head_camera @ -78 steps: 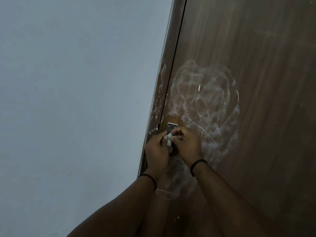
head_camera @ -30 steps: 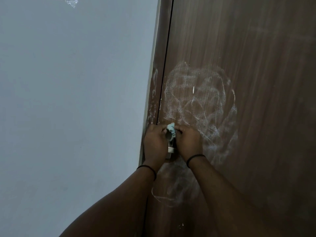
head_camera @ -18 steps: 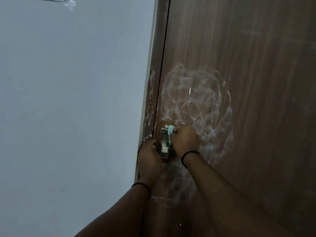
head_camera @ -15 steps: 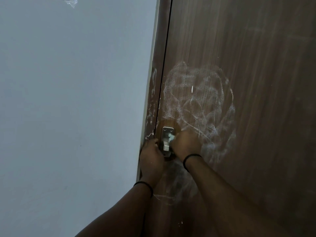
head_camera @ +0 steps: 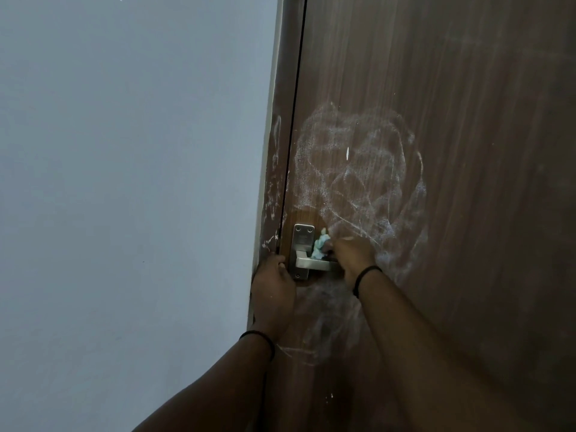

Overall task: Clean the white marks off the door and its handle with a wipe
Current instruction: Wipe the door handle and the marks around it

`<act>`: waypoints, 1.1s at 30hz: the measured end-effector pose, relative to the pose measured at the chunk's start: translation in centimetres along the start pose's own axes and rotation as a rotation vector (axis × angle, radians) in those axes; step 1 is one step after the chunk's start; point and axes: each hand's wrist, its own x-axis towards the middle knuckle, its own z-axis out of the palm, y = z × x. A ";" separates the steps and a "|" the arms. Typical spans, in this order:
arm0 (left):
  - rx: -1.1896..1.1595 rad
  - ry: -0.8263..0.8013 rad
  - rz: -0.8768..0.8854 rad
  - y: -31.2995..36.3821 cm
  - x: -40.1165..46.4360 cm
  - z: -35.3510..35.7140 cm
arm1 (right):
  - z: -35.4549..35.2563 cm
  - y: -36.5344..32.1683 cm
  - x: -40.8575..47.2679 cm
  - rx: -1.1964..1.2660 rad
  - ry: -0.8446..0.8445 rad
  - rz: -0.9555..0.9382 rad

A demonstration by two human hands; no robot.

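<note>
1. Taking the handle (head_camera: 313, 263) as the landmark: half a second ago the right hand (head_camera: 350, 254) covered its lever, and now the hand has slid to the lever's far end, so the plate and the lever's root show bare metal.
2. The right hand's fingers are closed around a bunched pale green wipe (head_camera: 321, 246), which sits just above the lever and touching the plate's right edge.
3. The left hand (head_camera: 274, 285) has dropped to the lower left of the handle, against the door's edge; its fingers curl onto that edge (bracing the door, I judge), gripping no object.
4. The handle looks nearly clean, so that part of the job seems close to done.
5. The white marks (head_camera: 358, 176) above and right of the handle, and the fainter ones below it, are untouched on the door (head_camera: 467, 120); the frame (head_camera: 274, 169) left of the handle is streaked too. Most of the work is left.
</note>
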 end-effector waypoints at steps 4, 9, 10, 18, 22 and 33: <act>0.001 -0.064 0.003 -1.0 0.0 0.5 | -0.3 3.7 -1.4 0.401 -0.124 0.176; 0.001 -0.136 -0.007 -2.3 0.4 1.0 | 1.1 4.6 -2.1 0.822 -0.076 0.310; 0.003 -0.133 0.001 -2.5 0.5 1.0 | 1.3 4.8 -2.2 0.907 -0.030 0.322; -0.002 -0.107 0.037 -2.6 0.3 1.1 | 1.0 5.6 -2.5 1.043 0.329 0.221; -0.018 -0.106 0.042 -2.8 0.3 1.2 | 1.3 8.0 -3.1 0.816 0.191 0.323; -0.019 -0.070 0.065 -2.4 0.7 1.1 | 6.4 7.7 -3.3 0.251 0.360 -0.169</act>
